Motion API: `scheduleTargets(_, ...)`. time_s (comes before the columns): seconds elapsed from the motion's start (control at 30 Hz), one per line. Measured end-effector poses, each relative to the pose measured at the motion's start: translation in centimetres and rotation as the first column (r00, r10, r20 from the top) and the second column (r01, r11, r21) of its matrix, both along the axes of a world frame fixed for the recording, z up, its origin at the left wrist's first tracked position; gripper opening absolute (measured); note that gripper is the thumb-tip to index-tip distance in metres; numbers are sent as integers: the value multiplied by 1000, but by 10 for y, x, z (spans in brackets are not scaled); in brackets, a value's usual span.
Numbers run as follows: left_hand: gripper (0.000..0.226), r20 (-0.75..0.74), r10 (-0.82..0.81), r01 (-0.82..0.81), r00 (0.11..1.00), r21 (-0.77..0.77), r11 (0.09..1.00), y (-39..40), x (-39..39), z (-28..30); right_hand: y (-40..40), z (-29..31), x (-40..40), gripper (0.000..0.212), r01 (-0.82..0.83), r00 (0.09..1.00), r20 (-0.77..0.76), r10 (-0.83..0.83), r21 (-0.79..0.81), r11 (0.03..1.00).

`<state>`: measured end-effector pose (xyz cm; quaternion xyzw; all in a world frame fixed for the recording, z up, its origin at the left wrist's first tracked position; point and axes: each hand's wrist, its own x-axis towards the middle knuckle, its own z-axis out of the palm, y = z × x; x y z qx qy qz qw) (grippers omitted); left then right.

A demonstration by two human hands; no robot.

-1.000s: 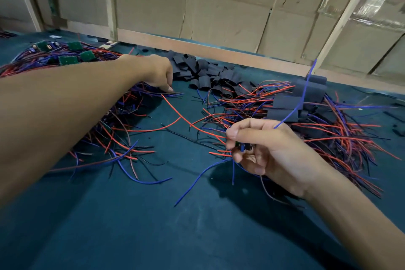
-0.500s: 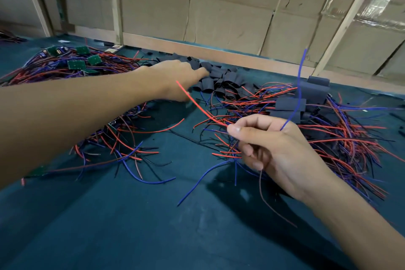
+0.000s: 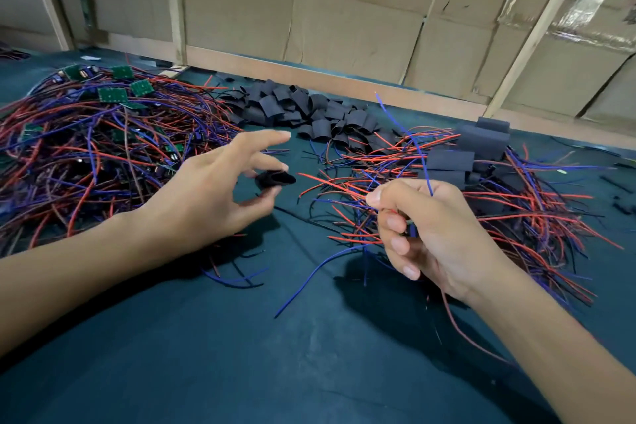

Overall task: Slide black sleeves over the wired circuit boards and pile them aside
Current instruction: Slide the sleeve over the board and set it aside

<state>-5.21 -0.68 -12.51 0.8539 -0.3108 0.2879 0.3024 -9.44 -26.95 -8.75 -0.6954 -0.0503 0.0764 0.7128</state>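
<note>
My left hand [image 3: 220,193] pinches one black sleeve [image 3: 275,179] between thumb and fingers, above the dark green table. My right hand [image 3: 426,231] grips a wired circuit board, mostly hidden in the fist; its blue wire [image 3: 406,134] sticks up and a red wire [image 3: 330,182] points left toward the sleeve. Loose black sleeves [image 3: 309,110] lie heaped at the back centre. Bare green boards with red and blue wires [image 3: 113,93] pile at the left. Sleeved boards [image 3: 481,144] lie stacked at the right among wires.
Cardboard panels and wooden battens [image 3: 330,79] wall the table's far edge. Tangled red and blue wires [image 3: 516,217] spread over the right side. The dark green table surface [image 3: 241,354] lies open in front of my hands.
My left hand drew back from the sleeve heap toward me, now pinching one black sleeve. My right hand stayed in place with the wired board.
</note>
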Motion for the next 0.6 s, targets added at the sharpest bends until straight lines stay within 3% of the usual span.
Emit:
scheduleTargets(0.17,72,23,-29,28,999,11,1000,-2,2,1,0,-4,0,32,-44,999,-3,44,-10,999)
scheduleTargets(0.6,63,71,1,-6,997,77,997,-3,-3,5,0,-1,-2,18,-115,993,25,114,64,991)
